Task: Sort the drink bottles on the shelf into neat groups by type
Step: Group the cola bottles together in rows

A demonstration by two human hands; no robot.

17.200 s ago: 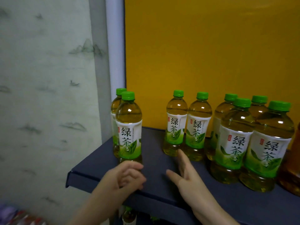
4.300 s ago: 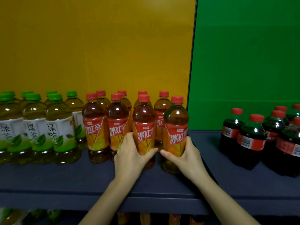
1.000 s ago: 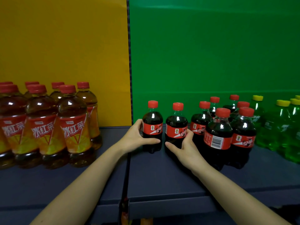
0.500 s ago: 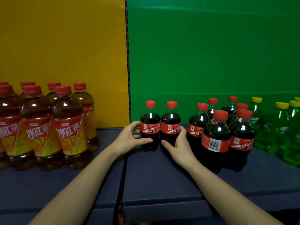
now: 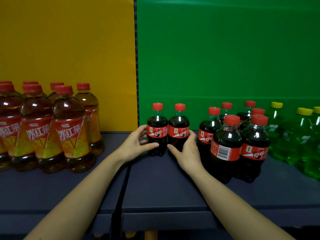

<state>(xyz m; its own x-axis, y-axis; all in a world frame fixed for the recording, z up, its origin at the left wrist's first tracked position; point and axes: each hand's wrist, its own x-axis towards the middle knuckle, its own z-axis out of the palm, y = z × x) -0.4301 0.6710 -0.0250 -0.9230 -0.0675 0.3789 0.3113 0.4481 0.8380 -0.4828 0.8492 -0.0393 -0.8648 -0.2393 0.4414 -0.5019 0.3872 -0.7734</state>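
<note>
1. Head view: the left cola bottle (image 5: 157,129) and the right cola bottle (image 5: 178,130) stand upright and touching, far back on the shelf (image 5: 164,186), just right of the shelf seam (image 5: 124,184).
2. The left hand (image 5: 136,144) curls round the left one and the right hand (image 5: 187,151) curls round the right one, thumbs in front.
3. Just beside the right hand, a cola cluster (image 5: 226,144) stands packed close and blocks the way right.
4. Farther right stand green soda bottles (image 5: 299,135) with yellow caps.
5. Left of the seam, iced tea bottles (image 5: 69,129) crowd together, well apart from the pair.
6. Dark shelf surface shows between the tea and the held pair, and nearer, up to the front edge.
</note>
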